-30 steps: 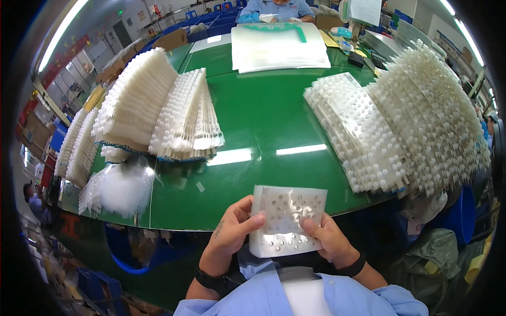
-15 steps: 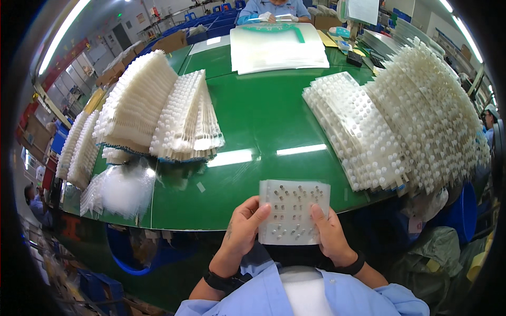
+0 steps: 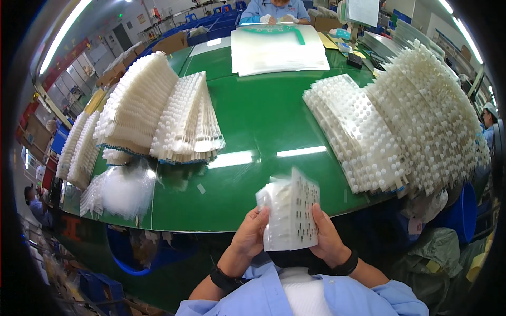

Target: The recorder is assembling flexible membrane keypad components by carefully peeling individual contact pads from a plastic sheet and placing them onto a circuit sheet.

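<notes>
Between my two hands, just off the table's front edge, is a translucent plastic sheet stack (image 3: 298, 216) with rows of small dark dots. It is bent, with a ridge near its middle; its left part looks whitish and blurred. My left hand (image 3: 251, 231) pinches the left edge, thumb on the front face. My right hand (image 3: 328, 229) grips the right edge the same way, its fingers behind the sheets. A fanned pile of dotted translucent sheets (image 3: 361, 131) lies on the right of the table, and another fanned pile (image 3: 187, 118) on the left.
The green table (image 3: 247, 116) stretches ahead. Taller sheet piles stand at left (image 3: 137, 102) and right (image 3: 427, 116). A clear plastic heap (image 3: 126, 189) lies at the left front. Across the table, a person (image 3: 274, 11) sits behind large white sheets (image 3: 279, 50). Blue bins (image 3: 466, 210) stand below.
The sheet stack was held flat facing me; now it is bent and its dotted right part is turned at an angle. My hands have come closer together.
</notes>
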`<action>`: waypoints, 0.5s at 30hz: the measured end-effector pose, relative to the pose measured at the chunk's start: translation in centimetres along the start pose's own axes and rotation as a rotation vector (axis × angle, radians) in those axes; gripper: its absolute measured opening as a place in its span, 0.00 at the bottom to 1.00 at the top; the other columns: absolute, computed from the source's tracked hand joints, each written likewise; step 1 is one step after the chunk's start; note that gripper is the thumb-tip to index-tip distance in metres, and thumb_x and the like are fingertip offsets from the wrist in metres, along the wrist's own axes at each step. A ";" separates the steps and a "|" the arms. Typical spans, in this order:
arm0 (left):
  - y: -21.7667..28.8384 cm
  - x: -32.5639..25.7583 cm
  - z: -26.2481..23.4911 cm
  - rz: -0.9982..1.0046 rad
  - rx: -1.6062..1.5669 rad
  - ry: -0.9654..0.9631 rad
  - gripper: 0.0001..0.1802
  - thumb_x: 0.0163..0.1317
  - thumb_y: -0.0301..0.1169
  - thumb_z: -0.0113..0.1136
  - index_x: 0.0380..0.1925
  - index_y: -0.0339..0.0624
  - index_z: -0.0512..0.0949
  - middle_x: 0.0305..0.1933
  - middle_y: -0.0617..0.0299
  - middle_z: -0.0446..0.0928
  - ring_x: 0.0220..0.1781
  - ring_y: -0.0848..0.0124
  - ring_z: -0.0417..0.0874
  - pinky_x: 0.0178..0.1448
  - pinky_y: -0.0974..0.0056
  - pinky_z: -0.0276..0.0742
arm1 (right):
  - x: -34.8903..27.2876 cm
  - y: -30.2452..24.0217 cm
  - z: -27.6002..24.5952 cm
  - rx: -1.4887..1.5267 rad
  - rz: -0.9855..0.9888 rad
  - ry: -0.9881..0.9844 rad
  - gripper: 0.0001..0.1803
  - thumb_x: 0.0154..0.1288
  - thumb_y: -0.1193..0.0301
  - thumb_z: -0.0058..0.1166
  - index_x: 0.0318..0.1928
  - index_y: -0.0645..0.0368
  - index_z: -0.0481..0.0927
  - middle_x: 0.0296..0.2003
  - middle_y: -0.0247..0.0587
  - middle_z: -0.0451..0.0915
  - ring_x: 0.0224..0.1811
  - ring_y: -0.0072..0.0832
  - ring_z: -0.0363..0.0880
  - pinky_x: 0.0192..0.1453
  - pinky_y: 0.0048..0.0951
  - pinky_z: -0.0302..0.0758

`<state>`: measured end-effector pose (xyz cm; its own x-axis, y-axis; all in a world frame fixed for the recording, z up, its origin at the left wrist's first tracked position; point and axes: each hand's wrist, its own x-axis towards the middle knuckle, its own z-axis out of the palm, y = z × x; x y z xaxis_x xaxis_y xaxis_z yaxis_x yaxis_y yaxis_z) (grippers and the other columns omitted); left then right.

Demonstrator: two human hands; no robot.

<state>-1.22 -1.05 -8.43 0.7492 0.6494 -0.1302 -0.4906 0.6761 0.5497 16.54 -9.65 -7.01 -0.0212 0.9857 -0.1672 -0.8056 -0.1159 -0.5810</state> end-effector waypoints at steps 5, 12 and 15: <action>-1.3 0.2 0.4 0.073 -0.109 -0.030 0.27 0.71 0.38 0.55 0.65 0.35 0.65 0.62 0.52 0.74 0.59 0.65 0.80 0.62 0.61 0.78 | 0.7 0.0 0.7 0.091 0.055 0.037 0.29 0.77 0.50 0.38 0.64 0.60 0.67 0.56 0.42 0.78 0.55 0.28 0.80 0.59 0.33 0.78; -0.4 0.1 1.3 0.181 0.098 -0.196 0.41 0.70 0.46 0.54 0.71 0.31 0.52 0.70 0.50 0.64 0.73 0.61 0.64 0.73 0.52 0.62 | 1.8 -0.3 0.1 0.189 -0.106 0.058 0.28 0.76 0.51 0.41 0.64 0.60 0.66 0.57 0.40 0.76 0.57 0.29 0.77 0.62 0.34 0.75; -2.1 1.1 3.3 0.516 0.588 -0.044 0.41 0.67 0.46 0.61 0.68 0.30 0.58 0.66 0.51 0.69 0.67 0.64 0.70 0.69 0.56 0.65 | 2.3 0.9 1.8 -0.055 -0.359 0.308 0.26 0.76 0.56 0.47 0.64 0.61 0.65 0.57 0.39 0.74 0.58 0.26 0.75 0.62 0.31 0.73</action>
<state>2.09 -2.95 -7.05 0.5133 0.8089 0.2867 -0.4746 -0.0108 0.8801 14.68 -7.26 -6.50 0.4362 0.8834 -0.1713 -0.6968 0.2112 -0.6854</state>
